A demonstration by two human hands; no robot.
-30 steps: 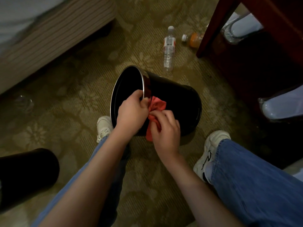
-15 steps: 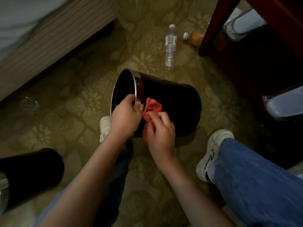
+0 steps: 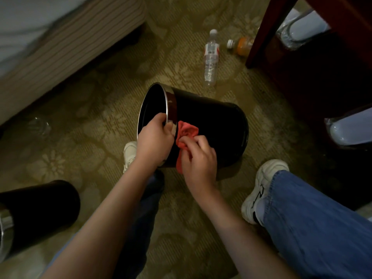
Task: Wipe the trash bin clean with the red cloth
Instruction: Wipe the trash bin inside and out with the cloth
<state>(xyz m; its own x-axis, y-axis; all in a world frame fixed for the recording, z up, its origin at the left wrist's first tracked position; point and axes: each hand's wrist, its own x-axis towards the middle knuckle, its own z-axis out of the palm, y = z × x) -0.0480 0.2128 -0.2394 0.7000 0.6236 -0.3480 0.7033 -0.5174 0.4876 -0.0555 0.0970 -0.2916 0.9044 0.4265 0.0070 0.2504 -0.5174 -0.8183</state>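
Red cloth (image 3: 187, 132) sits bunched in our right hand (image 3: 199, 159), pressed on the tipped trash bin (image 3: 213, 125) wall just by the rim (image 3: 171, 105); left hand (image 3: 154, 142) grips that rim. We judge wiping's underway: rest of outside & inside prob. left.

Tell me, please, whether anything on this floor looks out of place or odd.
Yes. A clear bottle and an orange bottle lie on their sides on the carpet beyond the trash bin, like litter. The bin is tipped too, but the left hand holds its rim.
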